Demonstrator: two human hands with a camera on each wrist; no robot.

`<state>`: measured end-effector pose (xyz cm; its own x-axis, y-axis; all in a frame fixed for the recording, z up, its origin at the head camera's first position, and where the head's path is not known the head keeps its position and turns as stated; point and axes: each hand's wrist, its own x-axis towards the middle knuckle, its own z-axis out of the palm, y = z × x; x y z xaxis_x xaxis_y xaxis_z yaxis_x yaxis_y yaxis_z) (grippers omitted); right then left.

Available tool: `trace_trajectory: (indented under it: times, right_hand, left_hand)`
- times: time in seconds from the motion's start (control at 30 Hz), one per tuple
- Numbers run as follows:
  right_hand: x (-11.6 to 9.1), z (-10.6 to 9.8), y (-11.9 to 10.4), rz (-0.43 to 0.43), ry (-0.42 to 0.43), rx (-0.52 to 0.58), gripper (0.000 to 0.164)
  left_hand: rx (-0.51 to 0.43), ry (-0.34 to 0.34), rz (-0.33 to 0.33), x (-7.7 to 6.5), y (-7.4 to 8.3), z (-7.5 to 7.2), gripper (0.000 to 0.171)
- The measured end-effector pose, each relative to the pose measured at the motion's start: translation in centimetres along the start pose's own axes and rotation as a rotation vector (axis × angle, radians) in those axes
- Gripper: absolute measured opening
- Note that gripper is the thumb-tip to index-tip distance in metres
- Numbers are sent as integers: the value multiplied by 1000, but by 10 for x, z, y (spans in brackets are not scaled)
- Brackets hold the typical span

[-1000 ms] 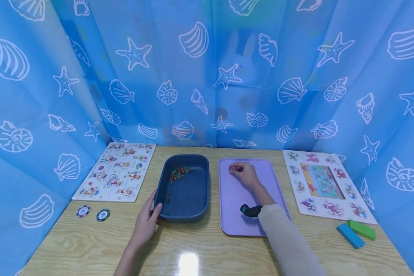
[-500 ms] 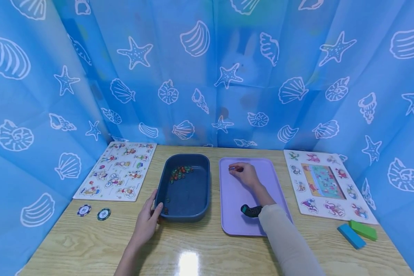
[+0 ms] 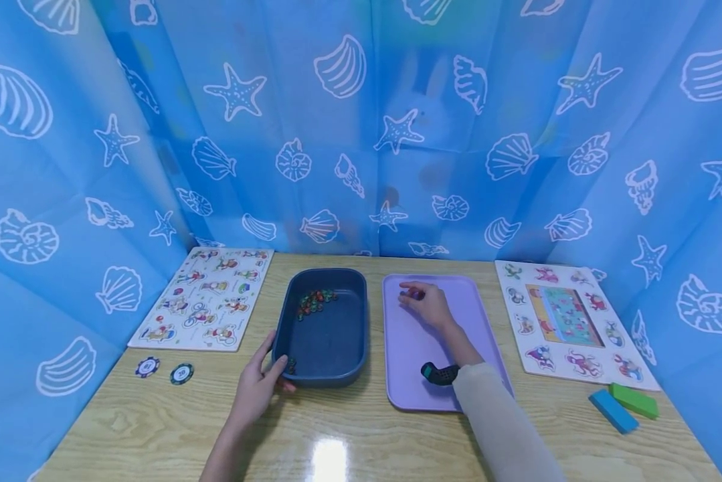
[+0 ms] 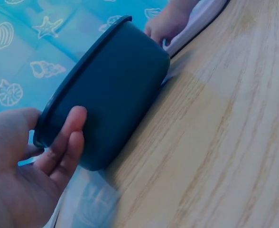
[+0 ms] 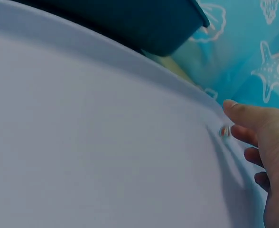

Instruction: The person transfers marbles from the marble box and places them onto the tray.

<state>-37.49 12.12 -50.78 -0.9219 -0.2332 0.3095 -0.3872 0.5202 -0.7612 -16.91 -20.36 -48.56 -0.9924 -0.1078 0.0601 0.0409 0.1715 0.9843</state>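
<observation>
The dark blue bin (image 3: 324,345) sits on the wooden worktop (image 3: 397,442) in front of the person, with a cluster of small red and green beads (image 3: 314,304) along its far left part and a few more in its near left corner, tucked close to the thumb and hard to count from here.

That corner of the bin is clasped by the left grip (image 3: 257,389), thumb at the rim, fingers against the outer wall. Whether the corner is lifted at all, I can't tell.

Just right of the bin lies a lilac tray (image 3: 405,375). Over its far left part, the right grip (image 3: 428,306) is released, thumb and finger parted. A single small reddish bead (image 5: 224,131) shows right beside a fingertip, too blurred to say whether they touch. The sleeve (image 3: 505,418) covers part of the tray and runs out of sight at the bottom; a black curved device (image 3: 439,373) sits at that wrist.

Left of the bin are a picture board (image 3: 207,301) and two round chips (image 3: 164,370); farther right, a puzzle board (image 3: 565,321), a blue block (image 3: 613,412) and a green block (image 3: 634,400). Behind the bin hangs a blue seashell curtain (image 3: 336,194).
</observation>
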Motion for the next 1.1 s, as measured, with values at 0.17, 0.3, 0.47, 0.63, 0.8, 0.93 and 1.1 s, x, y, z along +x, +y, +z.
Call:
trace_trajectory:
  times: [0.17,0.3,0.47,0.63,0.8,0.93,1.1]
  right_hand:
    - [4,2,-22,-79,48,-1,27]
    - [8,6,-54,-155,40,18,25]
    - [7,17,-99,-241,-59,39,24]
    - [2,36,-137,-366,-297,6,26]
    - [-2,63,-163,-466,-586,-105,25]
    - [-6,84,-178,-486,-763,-189,27]
    - [-10,105,-187,-478,-858,-280,25]
  left_hand:
    - [-9,3,-22,2,0,-1,58]
    - [-45,8,-44,3,4,-3,59]
    - [-96,7,-69,5,7,-4,58]
    - [-109,26,-86,6,9,-5,56]
    - [-101,35,-80,6,10,-4,56]
    - [-110,32,-66,6,11,-4,56]
    - [-144,27,-56,5,10,-2,56]
